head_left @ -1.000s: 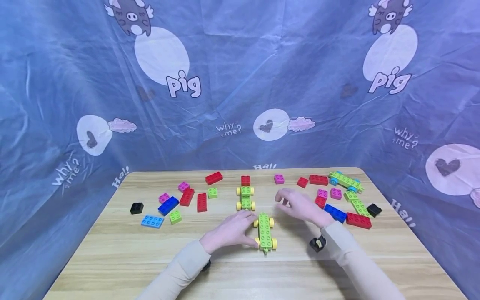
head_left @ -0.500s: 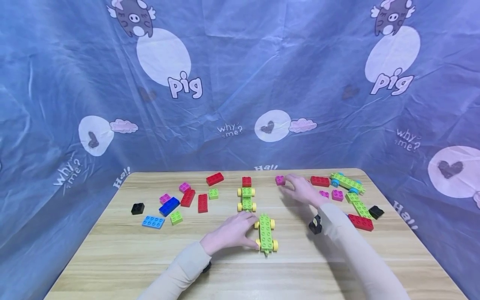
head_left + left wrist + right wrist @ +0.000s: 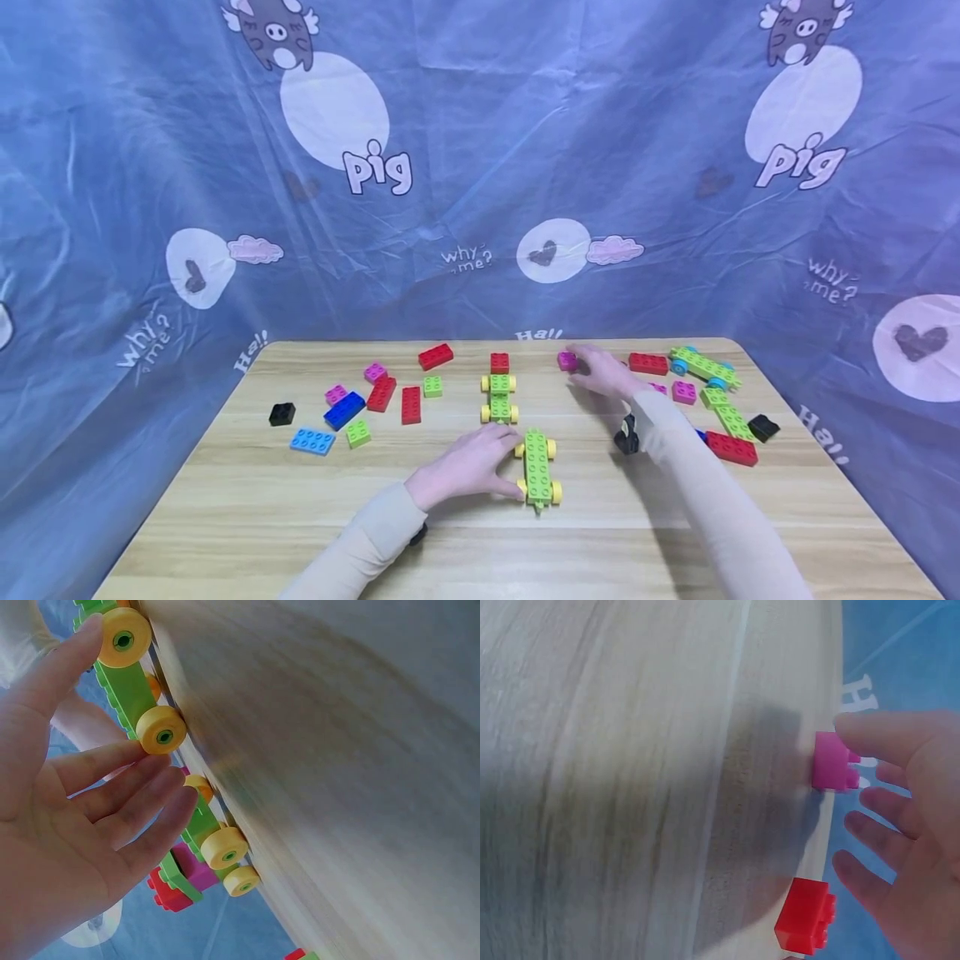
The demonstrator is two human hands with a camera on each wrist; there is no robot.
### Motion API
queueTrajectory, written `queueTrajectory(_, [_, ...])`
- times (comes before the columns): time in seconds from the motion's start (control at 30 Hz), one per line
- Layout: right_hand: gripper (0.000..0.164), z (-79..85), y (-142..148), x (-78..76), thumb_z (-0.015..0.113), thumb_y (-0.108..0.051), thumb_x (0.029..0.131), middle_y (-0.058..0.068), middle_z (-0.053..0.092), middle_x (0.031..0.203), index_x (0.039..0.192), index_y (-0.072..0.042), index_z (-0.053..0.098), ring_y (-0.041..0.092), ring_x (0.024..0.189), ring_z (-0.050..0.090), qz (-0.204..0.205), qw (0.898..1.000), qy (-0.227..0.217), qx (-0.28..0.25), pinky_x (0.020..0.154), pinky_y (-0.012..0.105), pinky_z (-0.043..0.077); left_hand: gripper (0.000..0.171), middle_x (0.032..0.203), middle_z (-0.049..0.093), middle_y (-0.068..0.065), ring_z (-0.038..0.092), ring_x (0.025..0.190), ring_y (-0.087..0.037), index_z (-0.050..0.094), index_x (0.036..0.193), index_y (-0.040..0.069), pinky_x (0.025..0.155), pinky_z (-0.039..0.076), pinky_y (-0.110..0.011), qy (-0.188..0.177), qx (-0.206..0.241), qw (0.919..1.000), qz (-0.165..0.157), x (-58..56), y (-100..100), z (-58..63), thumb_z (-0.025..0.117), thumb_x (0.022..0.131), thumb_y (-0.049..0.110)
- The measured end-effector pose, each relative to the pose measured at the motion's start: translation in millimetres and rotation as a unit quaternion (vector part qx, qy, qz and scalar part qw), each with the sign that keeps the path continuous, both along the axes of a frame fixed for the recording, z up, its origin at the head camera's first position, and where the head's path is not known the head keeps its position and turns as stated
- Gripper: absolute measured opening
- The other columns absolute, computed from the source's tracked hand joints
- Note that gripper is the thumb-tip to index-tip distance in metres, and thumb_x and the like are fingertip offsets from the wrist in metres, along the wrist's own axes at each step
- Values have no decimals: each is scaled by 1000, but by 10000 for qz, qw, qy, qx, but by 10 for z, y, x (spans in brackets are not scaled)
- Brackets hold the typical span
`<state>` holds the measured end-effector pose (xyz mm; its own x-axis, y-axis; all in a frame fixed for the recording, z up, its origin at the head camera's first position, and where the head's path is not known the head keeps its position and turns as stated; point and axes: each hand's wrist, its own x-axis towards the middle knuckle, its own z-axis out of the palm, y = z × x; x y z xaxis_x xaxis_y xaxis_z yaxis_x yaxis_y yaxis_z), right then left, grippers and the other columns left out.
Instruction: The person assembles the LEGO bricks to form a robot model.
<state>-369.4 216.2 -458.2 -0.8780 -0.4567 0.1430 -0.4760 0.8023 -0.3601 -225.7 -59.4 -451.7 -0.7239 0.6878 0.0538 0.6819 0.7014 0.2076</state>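
Observation:
In the head view my left hand (image 3: 467, 463) rests beside a lime-green toy car base (image 3: 537, 468) with yellow wheels. The left wrist view shows the thumb against one yellow wheel (image 3: 124, 637) and the index fingertip by the other; the remaining fingers extend loosely. My right hand (image 3: 606, 373) reaches over the back of the table to a small magenta brick (image 3: 566, 361). Seen from the right wrist, the thumb tip overlaps the brick's upper edge, while the other fingers stay spread and apart from it.
Behind the base stands a second green wheeled piece (image 3: 499, 406), with a red brick (image 3: 499, 362) at its far end. Loose bricks lie at left, including a light-blue one (image 3: 312, 442). At right are a blue-wheeled base (image 3: 705, 367) and a long red brick (image 3: 731, 449).
My right hand has moved back and slightly left, from above the table's middle right to the magenta brick. The left hand has stayed by the green car base.

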Motion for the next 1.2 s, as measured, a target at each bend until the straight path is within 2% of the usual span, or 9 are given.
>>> queueTrajectory(0.23, [58,5,10,14,69,-17,81,27,50,134,131,4,48,44,122,48,-56,9999,19,144,104,55,40,83,137,52,-6,49,125,-19,48,135,10,104,45,-33,25,-91,10000,19,-21,15,-3,70,71,58])
queueTrajectory(0.4, [48,21,2,43,68,-15,80,22,59,123,123,2,56,40,115,55,-91,9999,76,91,100,53,44,84,136,52,-6,49,124,-18,48,135,9,104,45,-33,17,-80,10000,45,-30,9,-16,71,70,58])
queueTrajectory(0.5, [44,30,-8,56,68,-15,80,20,61,118,120,-1,58,38,110,58,-206,9997,78,55,95,52,47,84,136,53,-6,50,123,-19,49,134,9,104,45,-33,49,-65,10000,36,-29,0,-23,71,70,58])
queueTrajectory(0.7, [43,18,-44,53,68,-18,82,23,57,117,119,1,58,37,103,59,-514,9987,-4,-67,90,50,50,85,136,52,-6,50,124,-19,49,134,9,104,45,-34,37,-53,10000,45,-23,-2,-32,71,69,59])
queueTrajectory(0.93, [40,-16,-72,25,68,-22,83,19,59,102,112,3,60,30,90,60,-911,9954,-290,108,82,44,54,86,137,52,-6,50,124,-19,48,135,9,104,45,-34,31,-41,10000,17,-20,15,-69,71,69,59])
queueTrajectory(1.07, [37,-16,-75,19,69,-21,82,17,61,99,109,2,61,27,89,60,-1037,9936,-451,27,81,41,54,85,136,52,-6,50,123,-19,49,134,9,104,45,-33,37,-9,10000,30,-14,16,-63,72,69,58])
queueTrajectory(1.2, [30,-17,-72,11,70,-16,81,16,65,93,103,3,63,25,84,61,-993,9943,-372,-140,75,38,54,85,136,53,-6,50,123,-19,49,134,9,104,45,-33,33,1,10000,37,-16,13,-58,72,69,58])
